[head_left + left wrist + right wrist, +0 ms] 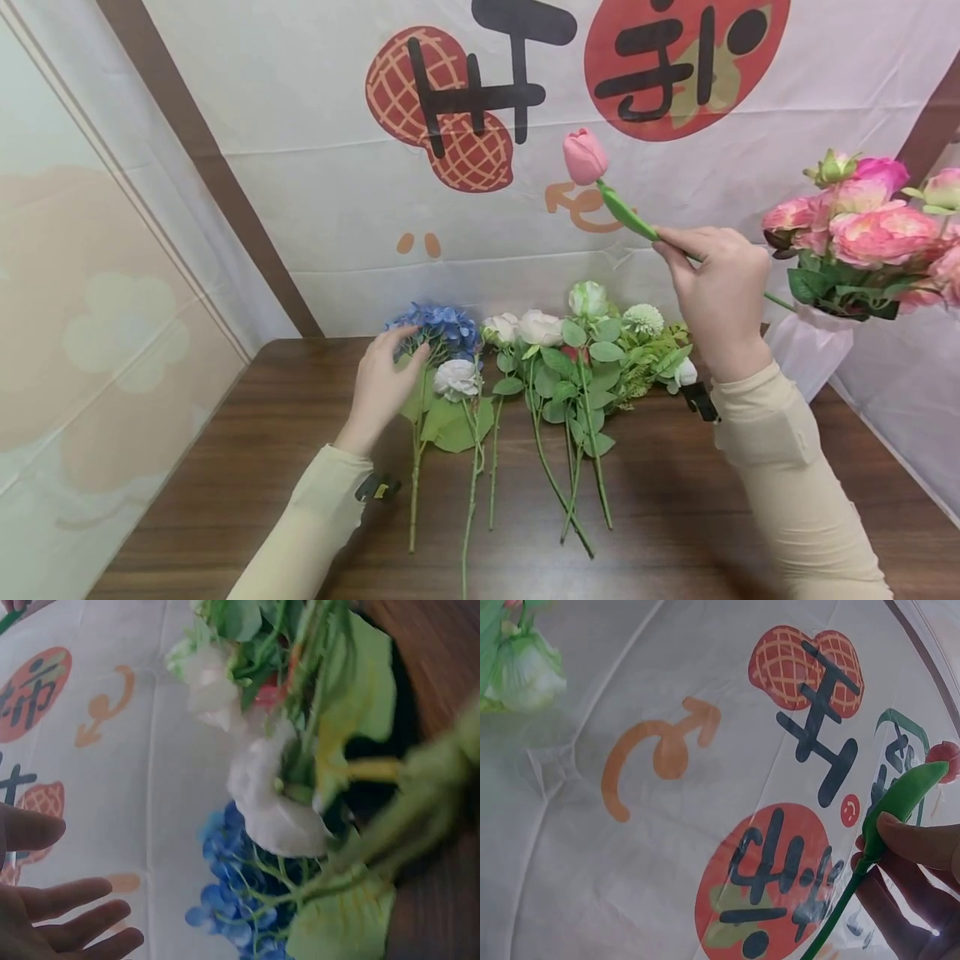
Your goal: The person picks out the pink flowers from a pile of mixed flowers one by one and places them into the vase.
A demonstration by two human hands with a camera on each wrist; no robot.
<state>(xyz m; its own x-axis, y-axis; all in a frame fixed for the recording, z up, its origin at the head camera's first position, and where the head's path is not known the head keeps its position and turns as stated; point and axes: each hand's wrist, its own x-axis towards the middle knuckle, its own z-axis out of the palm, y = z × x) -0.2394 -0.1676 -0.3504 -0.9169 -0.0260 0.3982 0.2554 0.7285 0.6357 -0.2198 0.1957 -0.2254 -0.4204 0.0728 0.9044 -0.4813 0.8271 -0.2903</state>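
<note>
Nearest, two cream sleeves (787, 483) come in over a brown wooden table (660, 517); loose cut stems (471, 508) lie on it, lower ends pointing toward the person; left hand (381, 385) at the left of the row, fingers apart and relaxed, holding nothing, near the blue hydrangea (446, 329); left wrist view shows a gap between its fingertips and the blooms; white ruffled flower (457, 379) just right of the hydrangea, broad green leaf (459, 425) below it; then, going right, pale pink roses (540, 327), a red bloom (576, 353) mostly hidden by leaves, a greenish-white rose (588, 298), a round pale pompom flower (643, 319), yellow-green foliage (637, 375); right hand (723, 296) raised above the right end of the row, thumb and fingers pinching the pink tulip (585, 157) at its green leaf (904, 799) and upper stem; tulip is in the air, tilted, bloom up and to the left; right of that hand, a white vase (813, 346) with a full bouquet (885, 233) of pink flowers, one magenta; farthest, a pale cloth backdrop (337, 208), printed with a red peanut drawing (442, 108), a red disc (690, 67) and black characters.
</note>
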